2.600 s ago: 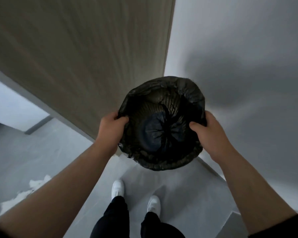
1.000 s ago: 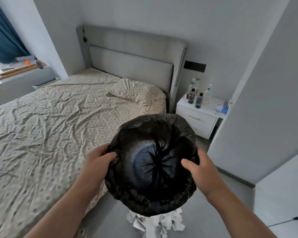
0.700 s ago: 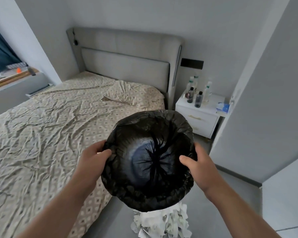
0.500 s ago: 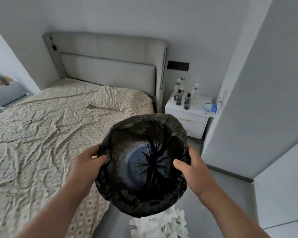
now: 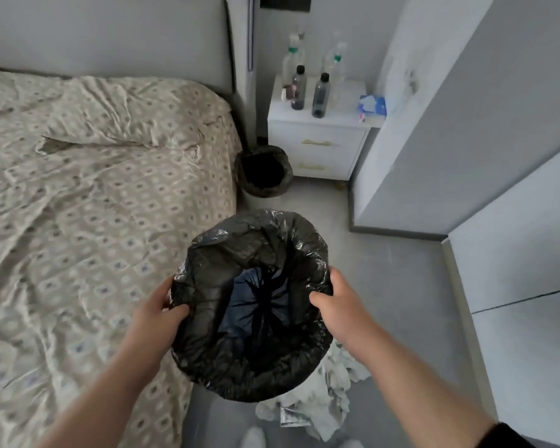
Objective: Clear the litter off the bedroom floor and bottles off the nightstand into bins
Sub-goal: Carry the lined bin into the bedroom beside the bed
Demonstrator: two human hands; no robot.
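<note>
Bin (image 5: 256, 305), lined with a black bag, held up in mid-frame above the floor (image 5: 401, 286), mouth facing the camera; nothing visible inside but the gathered bag bottom.

Far left: bed (image 5: 94, 205) with a creased patterned sheet, pillow (image 5: 136, 114) at the head end, grey headboard (image 5: 110, 33) behind it.

Left hand (image 5: 156, 318) grips the bin's left rim, thumb over the edge onto the liner, the other fingers hidden behind the outside wall. Right hand (image 5: 340, 305) grips the right rim the same way, thumb hooked inward, the remaining fingers out of sight behind the bin.

Below the bin, on the floor: heap of crumpled paper litter (image 5: 320, 405), partly covered by the bin's lower edge. Tips of white shoes (image 5: 254, 438) at the bottom edge.

Beyond the held bin: second bin (image 5: 263, 171), also black-lined, standing on the floor between the bed corner and the nightstand (image 5: 317, 147), touching or just beside both; cannot tell which.

Nightstand top: two dark bottles (image 5: 298, 88) with black caps in front, clear bottles (image 5: 333, 64) behind them against the wall. Blue-and-white packet (image 5: 372, 105) at its right edge.

Far right: grey wall (image 5: 466, 108).
</note>
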